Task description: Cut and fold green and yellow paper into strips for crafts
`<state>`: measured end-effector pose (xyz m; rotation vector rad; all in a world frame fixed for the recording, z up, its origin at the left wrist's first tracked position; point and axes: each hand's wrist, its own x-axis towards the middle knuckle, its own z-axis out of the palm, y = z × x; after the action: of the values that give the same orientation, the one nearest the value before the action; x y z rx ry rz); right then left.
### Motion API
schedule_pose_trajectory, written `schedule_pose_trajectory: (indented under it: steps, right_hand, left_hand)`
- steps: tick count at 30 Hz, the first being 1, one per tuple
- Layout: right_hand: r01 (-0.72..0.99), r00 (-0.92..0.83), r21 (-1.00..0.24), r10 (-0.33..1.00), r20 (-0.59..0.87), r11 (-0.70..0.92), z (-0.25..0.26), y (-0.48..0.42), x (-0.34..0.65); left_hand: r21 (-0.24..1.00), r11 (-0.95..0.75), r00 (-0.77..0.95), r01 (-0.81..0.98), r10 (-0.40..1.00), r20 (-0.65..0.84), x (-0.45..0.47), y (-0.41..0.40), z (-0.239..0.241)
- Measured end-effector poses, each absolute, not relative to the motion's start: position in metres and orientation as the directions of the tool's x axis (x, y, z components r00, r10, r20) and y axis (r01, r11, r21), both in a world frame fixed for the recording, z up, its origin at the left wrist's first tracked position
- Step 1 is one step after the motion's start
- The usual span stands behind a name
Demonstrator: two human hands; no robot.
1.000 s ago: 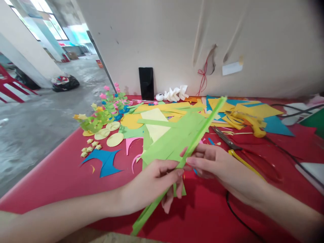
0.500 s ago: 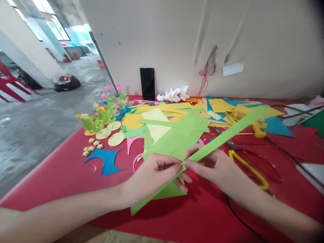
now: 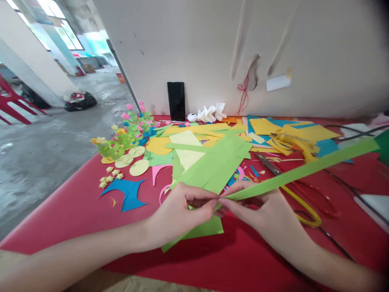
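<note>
A long light-green paper strip [image 3: 304, 170] is pinched between both hands, above the red tabletop. My left hand [image 3: 194, 207] is closed, thumb against fingers, on the strip near its middle; a tail of it pokes out below that wrist. Right beside it, my right hand [image 3: 252, 202] pinches the same strip, whose long end slants up to the right across the scissors [image 3: 270, 164]. The fingertips meet closely, so the paper between them is mostly hidden. Under the hands lie green paper sheets [image 3: 225, 162] and a pale cream piece [image 3: 187, 150].
Paper flowers with green curled stems [image 3: 130, 134] stand at the left, near cream paper discs [image 3: 139, 167] and small folded stars [image 3: 111, 178]. Blue paper scrap [image 3: 129, 194] lies in front. A black phone [image 3: 176, 101] leans against the wall. A yellow glue gun [image 3: 298, 144] with a cord sits right.
The strip's long end has swung down and to the right, now lying flatter. My left hand's lower fingers have curled in, and both hands remain pinched together.
</note>
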<state>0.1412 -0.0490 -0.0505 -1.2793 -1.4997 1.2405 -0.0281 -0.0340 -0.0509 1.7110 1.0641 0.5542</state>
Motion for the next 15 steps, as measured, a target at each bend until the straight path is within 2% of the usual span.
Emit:
schedule_pose_trajectory:
  steps: [4,7,10,15]
  right_hand:
    - [0.313,-0.218,-0.949,0.975,-0.035,0.036,-0.056,-0.051,0.143]
    - [0.392,-0.216,-0.91,0.975,0.052,0.136,-0.056,-0.053,0.143]
    - [0.389,-0.183,-0.893,0.969,0.165,0.225,-0.052,-0.054,0.142]
    - [0.353,-0.099,-0.909,0.975,0.199,0.222,-0.04,-0.048,0.151]
  left_hand:
    - [0.891,-0.133,0.494,0.434,0.862,-0.112,-0.027,-0.036,-0.051]
    - [0.872,-0.157,0.512,0.463,0.851,-0.119,-0.026,-0.036,-0.051]
    - [0.872,-0.158,0.521,0.464,0.845,-0.125,-0.027,-0.034,-0.051]
    - [0.887,-0.084,0.45,0.453,0.881,-0.147,-0.029,-0.027,-0.054]
